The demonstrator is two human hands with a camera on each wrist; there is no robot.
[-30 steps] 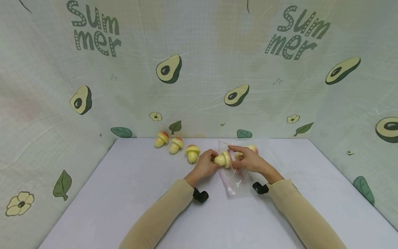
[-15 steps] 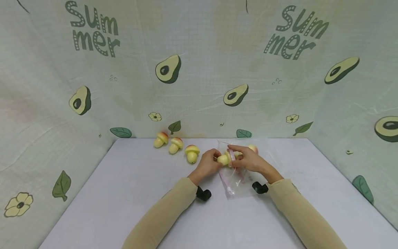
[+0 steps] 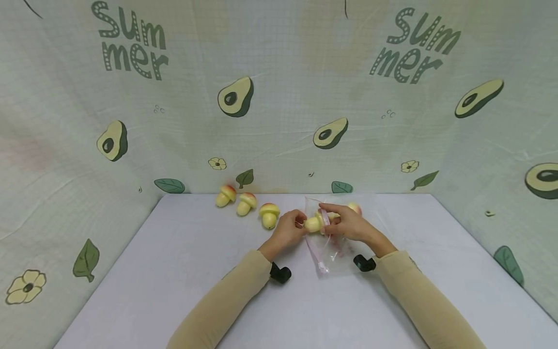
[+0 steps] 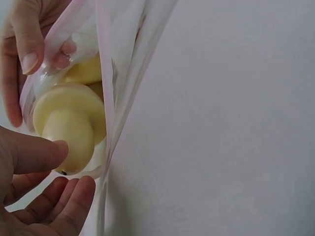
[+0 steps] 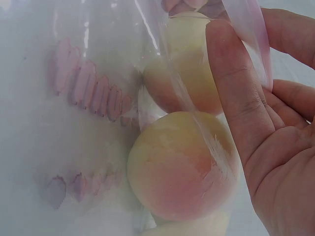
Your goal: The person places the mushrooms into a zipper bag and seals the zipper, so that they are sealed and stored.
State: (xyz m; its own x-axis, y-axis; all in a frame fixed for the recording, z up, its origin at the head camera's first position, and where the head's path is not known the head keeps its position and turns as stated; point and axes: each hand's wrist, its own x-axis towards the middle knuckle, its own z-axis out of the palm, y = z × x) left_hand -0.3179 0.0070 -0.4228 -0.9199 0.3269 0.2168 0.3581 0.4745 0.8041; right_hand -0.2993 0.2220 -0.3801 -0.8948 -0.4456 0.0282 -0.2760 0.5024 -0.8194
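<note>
A yellow toy mushroom lies in the mouth of a clear zip bag, stem toward my left hand. In the left wrist view, the left thumb touches the stem, while the loosely bent fingers lie apart from it. My right hand pinches the bag's pink-edged opening between thumb and fingers. Inside the bag, the right wrist view shows a second mushroom's pinkish cap beside the first one's cap.
Several more things stand left of the bag: a mushroom close to my left hand, then another mushroom, and a farther mushroom. All lie on the white table. A printed cloth encloses the back and sides.
The mushroom has gone deeper into the bag, pushed right by my left hand. That hand has then drawn back slightly left, loosening from the stem. My right hand keeps its place.
</note>
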